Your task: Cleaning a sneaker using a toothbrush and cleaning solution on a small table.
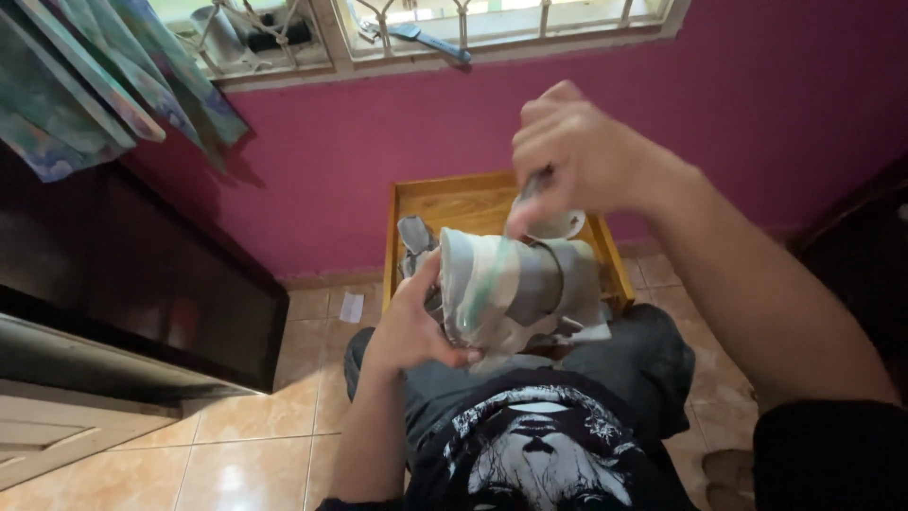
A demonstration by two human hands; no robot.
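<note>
Nearest the camera, low in the centre of the frame, sits the person's lap in a black printed shirt [539, 454] and dark trousers. Just above it, the left hand [407, 326] cups the end of a grey shoe [515, 284], fingers closed around its pale sole edge, holding it sideways over the knees at centre frame. The right hand [577, 156], upper centre, is clenched on the handle of a green toothbrush [492, 274], whose shaft runs down across the sole.

To my eye the scrubbing goes best with the left hand holding the shoe hard against the thigh so it does not twist, and the brush worked in short strokes along the sole rim, the bristle end kept flat to the surface; the motion blur suggests a brisk stroke, so a firm hold matters.

Behind the shoe lies a shallow wooden tray [416, 203] on the tiled floor [236, 445]. In it I make out another grey shoe [414, 237] at its left side and a small white dish [558, 225]; what the dish holds I cannot tell. Farther off, the pink wall [378, 132] rises to a barred window [426, 28].
</note>
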